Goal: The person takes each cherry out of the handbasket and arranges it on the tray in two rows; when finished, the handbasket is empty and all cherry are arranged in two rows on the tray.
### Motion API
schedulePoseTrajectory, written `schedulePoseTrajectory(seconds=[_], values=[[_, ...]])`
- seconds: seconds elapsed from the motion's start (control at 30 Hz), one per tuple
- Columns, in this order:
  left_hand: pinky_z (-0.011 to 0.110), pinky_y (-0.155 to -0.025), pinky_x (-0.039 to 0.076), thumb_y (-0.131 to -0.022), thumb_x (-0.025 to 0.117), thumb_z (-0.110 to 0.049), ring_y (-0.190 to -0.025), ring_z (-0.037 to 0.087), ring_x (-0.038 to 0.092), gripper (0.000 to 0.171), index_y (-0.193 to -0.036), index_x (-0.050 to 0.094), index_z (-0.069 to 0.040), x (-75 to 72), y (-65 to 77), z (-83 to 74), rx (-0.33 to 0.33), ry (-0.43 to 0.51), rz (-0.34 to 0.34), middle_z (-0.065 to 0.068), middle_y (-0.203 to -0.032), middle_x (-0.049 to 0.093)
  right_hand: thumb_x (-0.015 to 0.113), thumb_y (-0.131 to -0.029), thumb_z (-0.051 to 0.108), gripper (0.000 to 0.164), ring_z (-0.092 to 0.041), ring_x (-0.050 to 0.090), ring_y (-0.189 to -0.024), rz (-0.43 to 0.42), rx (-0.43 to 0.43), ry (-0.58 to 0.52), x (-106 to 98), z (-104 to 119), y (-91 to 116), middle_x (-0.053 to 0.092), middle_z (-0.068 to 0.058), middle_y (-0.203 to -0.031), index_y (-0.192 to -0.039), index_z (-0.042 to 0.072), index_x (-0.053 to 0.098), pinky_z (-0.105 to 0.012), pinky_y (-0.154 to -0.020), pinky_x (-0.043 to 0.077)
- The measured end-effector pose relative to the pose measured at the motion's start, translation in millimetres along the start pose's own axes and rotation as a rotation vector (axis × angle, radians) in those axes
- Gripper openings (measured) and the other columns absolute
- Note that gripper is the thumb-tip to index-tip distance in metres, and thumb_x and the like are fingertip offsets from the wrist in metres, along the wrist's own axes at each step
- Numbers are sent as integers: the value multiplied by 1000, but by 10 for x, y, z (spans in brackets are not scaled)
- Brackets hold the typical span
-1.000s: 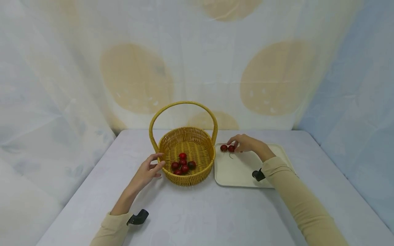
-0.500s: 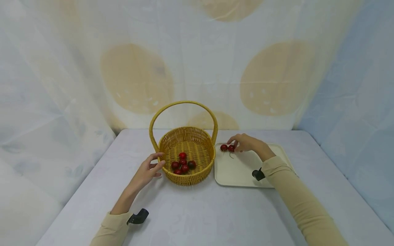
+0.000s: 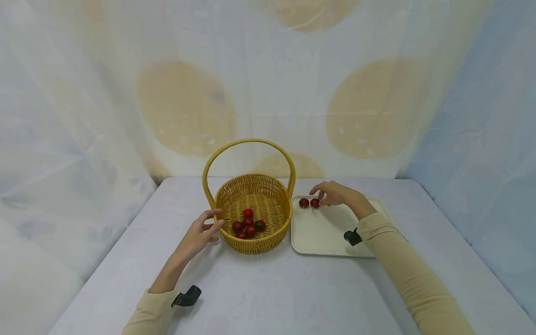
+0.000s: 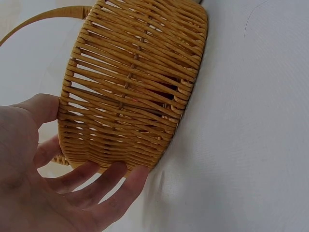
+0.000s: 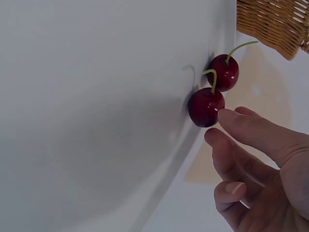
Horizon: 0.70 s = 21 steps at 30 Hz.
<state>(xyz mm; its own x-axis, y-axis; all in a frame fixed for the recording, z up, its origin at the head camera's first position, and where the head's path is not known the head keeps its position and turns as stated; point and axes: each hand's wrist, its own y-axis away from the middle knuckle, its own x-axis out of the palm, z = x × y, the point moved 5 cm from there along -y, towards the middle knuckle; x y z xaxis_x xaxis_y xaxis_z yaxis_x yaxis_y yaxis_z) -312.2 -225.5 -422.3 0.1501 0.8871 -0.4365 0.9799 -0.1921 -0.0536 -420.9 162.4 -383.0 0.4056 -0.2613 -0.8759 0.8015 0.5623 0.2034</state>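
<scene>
My left hand [image 3: 202, 232] rests at the near-left rim of a yellow woven basket [image 3: 254, 245]. In the left wrist view, its thumb touches the rim while the other fingers lie loosely spread against the wicker wall [image 4: 125, 87]. Several red cherries [image 3: 250, 231] lie inside the basket at the near side. On the cream tray [image 3: 331, 237], two dark red cherries with stems sit side by side at the far left corner. My right hand [image 3: 333, 193] is at the right-hand cherry [image 5: 206, 107], its thumb tip right at the fruit's edge, with the index fingertip [image 5: 212, 136] just beside it.
The second tray cherry [image 5: 224, 72] stands nearer the basket. The basket's tall handle [image 3: 249, 140] arches above it, and its right side lies close to the tray's left edge. A white cloth covers the table [image 3: 268, 293]; patterned curtains [image 3: 276, 93] hang around it.
The right index finger has lifted slightly from the cherry, and that cherry's stem has shifted. My left hand and the basket stay in place, with only a slight shift of the whole view.
</scene>
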Motion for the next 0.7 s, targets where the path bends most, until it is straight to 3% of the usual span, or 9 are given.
schedulePoseTrajectory(seconds=[0.33, 0.53, 0.7], values=[[43, -84, 60, -99, 57, -38, -127, 42, 53, 55, -145, 40, -13, 11, -8, -1, 2, -16, 0, 20, -150, 37, 63, -93, 6, 46, -35, 69, -89, 7, 14, 14, -72, 95, 137, 63, -25, -120, -137, 2, 52, -33, -72, 58], [51, -87, 58, -101, 56, -32, -128, 44, 51, 54, -146, 38, -10, 12, 32, -66, -24, -6, -5, 23, -152, 33, 65, -94, 16, 44, -31, 69, -84, 29, 5, 57, -81, 189, 220, 65, -19, -116, -136, 5, 54, -30, -70, 56], [51, -87, 58, -101, 56, -31, -128, 45, 51, 53, -147, 38, -10, 16, 32, -45, -18, -1, -6, 22, -152, 33, 65, -96, 24, 40, -21, 66, -86, -22, -47, 136, -127, 345, 299, 69, -12, -108, -132, 8, 59, -34, -76, 55]])
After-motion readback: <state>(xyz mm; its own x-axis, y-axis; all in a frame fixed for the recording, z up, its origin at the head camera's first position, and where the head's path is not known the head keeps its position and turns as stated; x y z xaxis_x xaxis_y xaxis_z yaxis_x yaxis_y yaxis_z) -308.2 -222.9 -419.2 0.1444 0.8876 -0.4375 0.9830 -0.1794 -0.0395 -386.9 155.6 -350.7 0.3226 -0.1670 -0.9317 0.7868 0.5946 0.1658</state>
